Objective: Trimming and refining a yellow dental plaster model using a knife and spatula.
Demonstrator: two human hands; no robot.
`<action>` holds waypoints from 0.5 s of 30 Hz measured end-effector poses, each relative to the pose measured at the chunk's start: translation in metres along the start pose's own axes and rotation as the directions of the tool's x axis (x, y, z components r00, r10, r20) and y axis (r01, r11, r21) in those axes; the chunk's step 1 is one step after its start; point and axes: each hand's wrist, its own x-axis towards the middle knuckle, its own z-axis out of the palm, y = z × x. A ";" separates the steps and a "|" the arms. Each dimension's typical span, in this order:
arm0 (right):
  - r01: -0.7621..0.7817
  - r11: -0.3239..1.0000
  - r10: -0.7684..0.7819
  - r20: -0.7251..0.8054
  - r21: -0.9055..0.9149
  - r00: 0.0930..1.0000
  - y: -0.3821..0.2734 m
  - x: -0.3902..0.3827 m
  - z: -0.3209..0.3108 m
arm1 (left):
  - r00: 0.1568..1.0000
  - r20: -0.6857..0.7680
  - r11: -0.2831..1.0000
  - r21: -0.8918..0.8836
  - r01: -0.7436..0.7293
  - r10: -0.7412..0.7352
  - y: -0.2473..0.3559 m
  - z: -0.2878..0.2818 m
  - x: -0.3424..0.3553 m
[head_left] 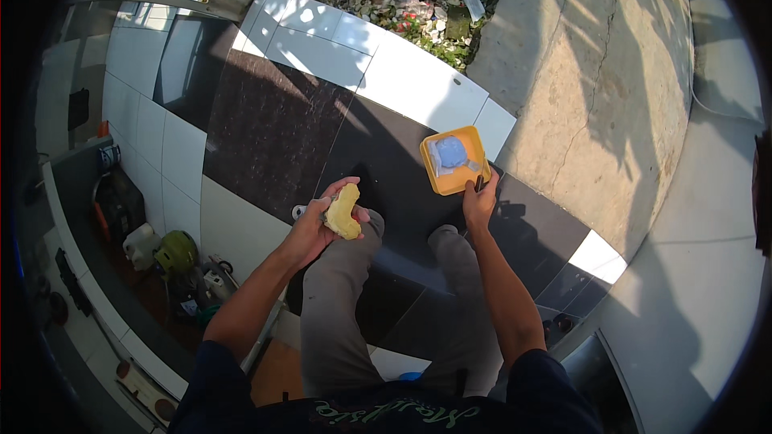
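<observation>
My left hand (318,221) grips a pale yellow, curved piece of what looks like sponge (345,210), held above my left leg. In my right hand (480,201) is a shallow yellow plastic container (434,178), held by its near right corner out over the dark tiles. A light blue mass (452,153) in or on white, crumpled wrapping lies in the container. A slim dark item (481,180) sticks up beside my right fingers; I cannot make out what it is.
Below are my legs and dark and white floor tiles (273,137). To my left, a low ledge (72,233) borders jugs and a green rounded object (175,253). Ahead lies rubble with weeds (426,8); at right, a concrete slab (587,96) and white surface (683,313).
</observation>
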 end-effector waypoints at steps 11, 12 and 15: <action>0.052 0.992 -0.045 0.058 -0.113 0.997 0.094 0.143 0.183 | 0.981 -0.185 0.940 0.320 0.123 -0.065 -0.027 -0.137 0.187; 0.044 0.992 -0.035 0.072 -0.120 0.997 0.098 0.146 0.190 | 0.981 -0.187 0.939 0.322 0.116 -0.057 -0.029 -0.145 0.198; 0.081 0.994 -0.077 0.058 -0.076 0.995 0.116 0.142 0.204 | 0.998 -0.050 0.984 0.175 0.041 -0.033 -0.031 -0.162 0.230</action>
